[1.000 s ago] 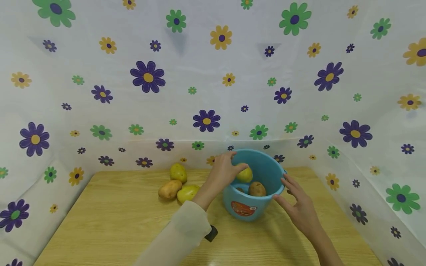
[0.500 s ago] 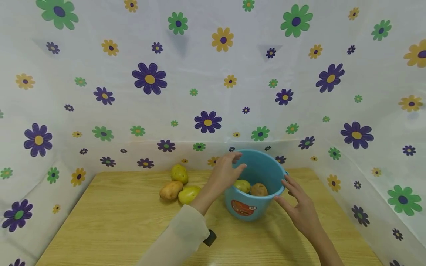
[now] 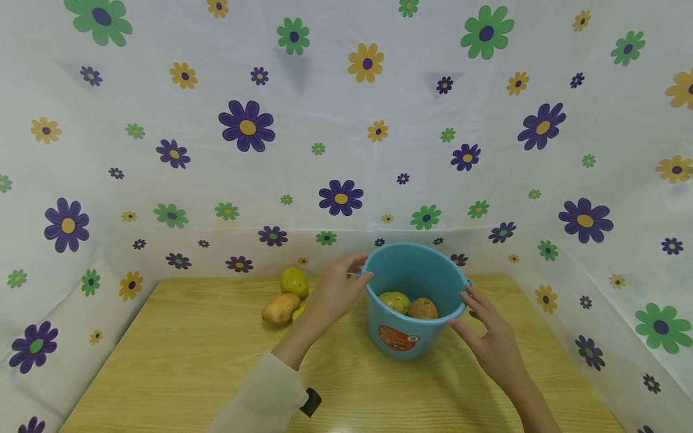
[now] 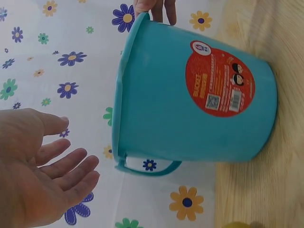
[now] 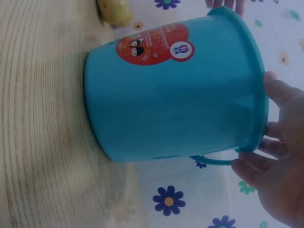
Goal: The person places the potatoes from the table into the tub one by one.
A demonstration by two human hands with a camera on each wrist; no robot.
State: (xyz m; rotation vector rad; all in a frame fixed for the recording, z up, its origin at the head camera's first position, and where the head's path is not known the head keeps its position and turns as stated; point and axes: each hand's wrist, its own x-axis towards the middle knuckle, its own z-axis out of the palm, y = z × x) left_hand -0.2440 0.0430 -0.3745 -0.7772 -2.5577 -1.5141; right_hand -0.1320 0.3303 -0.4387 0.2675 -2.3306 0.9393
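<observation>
A blue plastic bucket (image 3: 428, 273) with a red label stands upright on the table. Inside it lie a yellow-green potato (image 3: 394, 302) and a brown potato (image 3: 424, 309). My left hand (image 3: 331, 294) hovers just left of the bucket's rim, fingers loosely bent around nothing; the left wrist view shows this hand (image 4: 47, 166) apart from the bucket. At the right side, my right hand (image 3: 494, 346) touches the rim with thumb and fingertips, fingers spread and relaxed. Left of the bucket sit a yellow-green potato (image 3: 295, 281), a brown potato (image 3: 280, 308) and another yellow-green one, mostly behind my left arm.
The wood-grain table (image 3: 178, 361) carries the bucket and the loose potatoes. White flower-print sheeting (image 3: 303, 168) closes off the back and both sides. The bucket's handle (image 4: 152, 172) hangs down behind its rim. A dark band (image 3: 311, 402) is on my left wrist.
A yellow-green potato has dropped from my left hand to the bottom of the bucket. That hand has drawn back left, out over the rim. My right hand has stayed at the rim.
</observation>
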